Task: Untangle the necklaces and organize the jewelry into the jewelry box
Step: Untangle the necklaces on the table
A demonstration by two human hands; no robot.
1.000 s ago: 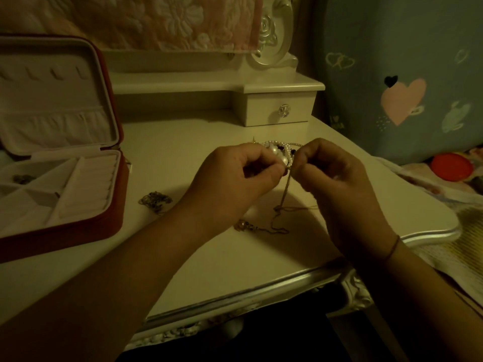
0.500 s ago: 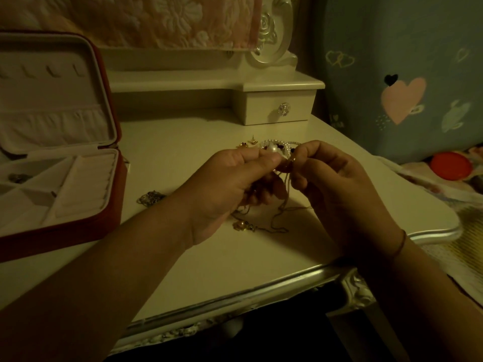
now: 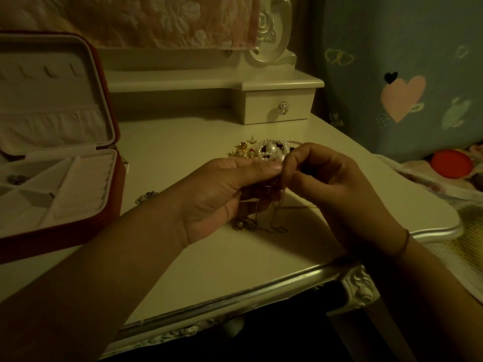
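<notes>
Fingers (image 3: 261, 169) of left hand (image 3: 217, 194) and right hand (image 3: 332, 184) both pinch the knotted chain (image 3: 274, 218), tips touching.
It dangles straight down onto the counter (image 3: 183, 142), so the pull's probably sideways.

Two hands (image 3: 224, 194) (image 3: 332, 189), one jewelry box (image 3: 52, 239), one drawer (image 3: 261, 108).

No legible txt, labels, brands or nos. anywhere. One small mark (image 3: 337, 120) low on the blue panel (image 3: 386, 30) is too dim & tiny to read.

Red jewelry box (image 3: 109, 194) — cream lining.
</notes>
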